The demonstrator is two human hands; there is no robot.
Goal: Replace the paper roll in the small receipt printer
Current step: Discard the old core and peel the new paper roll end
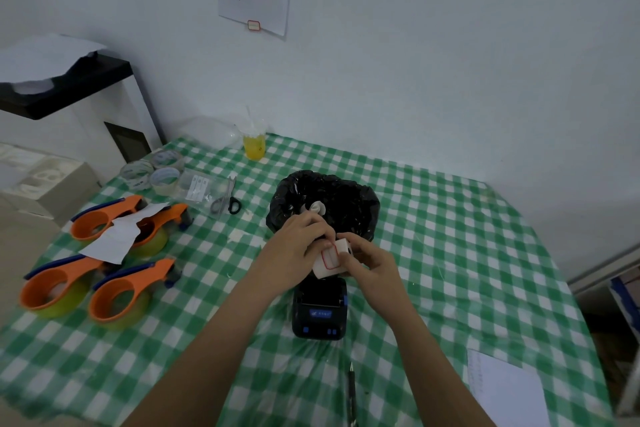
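Observation:
The small black receipt printer (319, 311) with blue buttons stands on the green checked tablecloth, its lid open. Just above its far end both hands hold a white label roll (333, 258) with red-outlined labels. My left hand (298, 243) pinches the roll's left side and paper end. My right hand (371, 264) grips its right side with the fingers curled around it. Behind the hands stands a small bin lined with a black bag (346, 204), with a white scrap of paper (316, 207) inside it.
Three orange tape dispensers (114, 295) and a loose paper slip (121, 236) lie at the left. Clear tape rolls (152, 172), scissors (227, 203) and a yellow drink cup (254, 146) sit farther back. A pen (351, 392) and a white notepad (505, 388) lie near the front edge.

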